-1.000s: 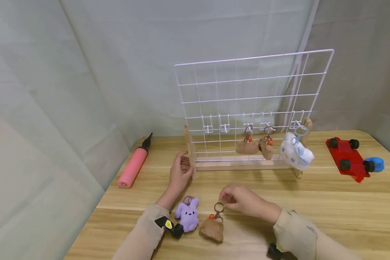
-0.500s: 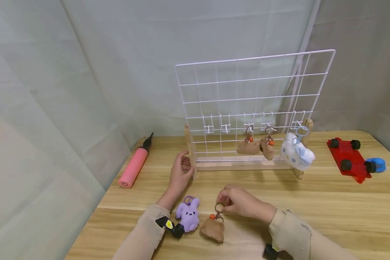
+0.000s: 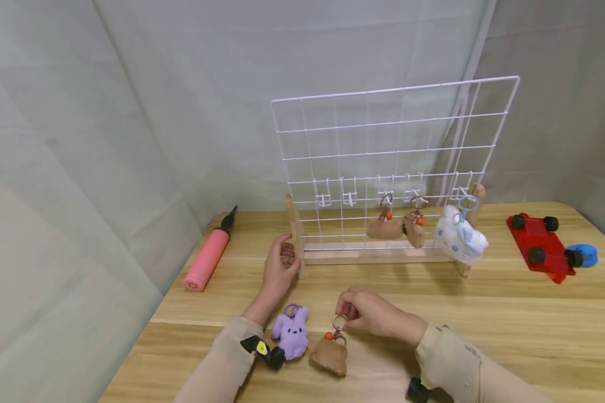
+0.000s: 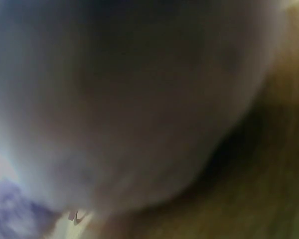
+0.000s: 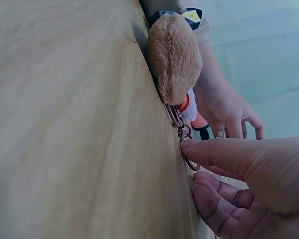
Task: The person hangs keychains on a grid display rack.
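My left hand (image 3: 278,267) grips the left wooden upright (image 3: 296,238) of a white wire grid rack (image 3: 353,151); the left wrist view is mostly a dark blur. Low over the table, my right hand (image 3: 370,313) pinches the metal ring (image 3: 340,322) of a brown plush keychain (image 3: 329,356). In the right wrist view, the thumb (image 5: 214,152) lies against that ring, and the other fingertips are curled just below. The brown plush (image 5: 174,57) rests on the tabletop, an orange bead (image 3: 329,336) beside its clasp. Left of it lies a purple bunny keychain (image 3: 291,336).
Two brown plush keychains (image 3: 385,228) and a white plush keychain (image 3: 459,235) hang on the rack's right hooks. Two hooks (image 3: 349,197) at its left carry nothing. A pink hand pump (image 3: 208,260) lies far left, a red toy car (image 3: 539,243) with a blue piece far right.
My right hand has shifted slightly left onto the keychain's ring, which now looks brighter and a little tilted. The left hand stays on the upright.
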`<action>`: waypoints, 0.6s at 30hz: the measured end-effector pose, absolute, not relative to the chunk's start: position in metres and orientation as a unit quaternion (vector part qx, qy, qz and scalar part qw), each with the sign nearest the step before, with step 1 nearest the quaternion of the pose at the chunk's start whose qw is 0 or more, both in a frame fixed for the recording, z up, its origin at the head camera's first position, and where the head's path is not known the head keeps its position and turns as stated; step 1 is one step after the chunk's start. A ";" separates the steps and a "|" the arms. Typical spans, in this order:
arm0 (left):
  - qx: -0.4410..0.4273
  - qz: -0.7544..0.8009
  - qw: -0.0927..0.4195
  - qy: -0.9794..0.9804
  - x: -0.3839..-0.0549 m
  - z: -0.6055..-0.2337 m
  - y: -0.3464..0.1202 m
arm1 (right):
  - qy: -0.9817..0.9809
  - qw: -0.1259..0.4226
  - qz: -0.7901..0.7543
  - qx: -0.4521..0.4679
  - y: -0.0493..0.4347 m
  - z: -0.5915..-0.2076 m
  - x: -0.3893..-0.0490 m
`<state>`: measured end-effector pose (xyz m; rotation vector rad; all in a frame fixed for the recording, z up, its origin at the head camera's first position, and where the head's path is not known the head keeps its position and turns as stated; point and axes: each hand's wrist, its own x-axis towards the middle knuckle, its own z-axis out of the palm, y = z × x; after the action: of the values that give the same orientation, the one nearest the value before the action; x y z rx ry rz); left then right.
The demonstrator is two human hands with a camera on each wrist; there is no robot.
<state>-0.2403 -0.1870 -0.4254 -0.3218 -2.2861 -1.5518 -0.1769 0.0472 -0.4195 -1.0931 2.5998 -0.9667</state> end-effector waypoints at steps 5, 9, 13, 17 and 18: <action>-0.112 -0.548 0.177 -0.810 -0.241 -0.426 -0.188 | 0.869 0.085 -0.329 -0.361 0.047 -0.420 -0.177; -0.108 -0.551 0.175 -0.809 -0.241 -0.427 -0.188 | 0.867 0.090 -0.337 -0.357 0.047 -0.419 -0.177; -0.108 -0.550 0.173 -0.810 -0.241 -0.426 -0.189 | 0.862 0.096 -0.348 -0.356 0.048 -0.419 -0.177; -0.108 -0.550 0.171 -0.810 -0.242 -0.426 -0.188 | 0.857 0.102 -0.359 -0.356 0.049 -0.420 -0.178; -0.108 -0.550 0.172 -0.810 -0.242 -0.426 -0.188 | 0.856 0.103 -0.361 -0.356 0.049 -0.420 -0.178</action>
<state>-0.2418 -0.1878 -0.4256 -0.3074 -2.2997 -1.5600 -0.1781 0.0493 -0.4200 -1.0504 2.5255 -1.0661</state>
